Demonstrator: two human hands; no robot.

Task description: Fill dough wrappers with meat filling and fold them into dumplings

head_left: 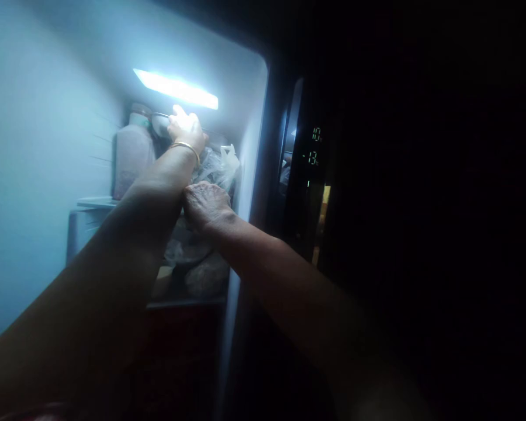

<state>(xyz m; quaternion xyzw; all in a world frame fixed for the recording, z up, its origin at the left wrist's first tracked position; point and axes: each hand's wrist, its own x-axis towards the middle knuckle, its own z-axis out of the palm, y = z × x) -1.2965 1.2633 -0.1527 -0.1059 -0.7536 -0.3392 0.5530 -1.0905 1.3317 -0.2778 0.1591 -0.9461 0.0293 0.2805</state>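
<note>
Both arms reach into a lit freezer compartment. My left hand [184, 127], with a gold bangle on the wrist, is up on the top shelf, its fingers closed on the rim of a small metal bowl [159, 123]. Lower down, my right hand [207, 204] rests knuckles-up against crumpled clear plastic bags [219, 166]; its fingers are tucked out of sight. A frosted plastic container [132, 155] with a lid stands left of the bowl.
A bright light strip [175, 89] glows on the compartment ceiling. A white shelf [97, 202] carries the container. Wrapped frozen bundles [204, 275] lie on the level below. A dark door panel [314, 153] with green digits stands to the right.
</note>
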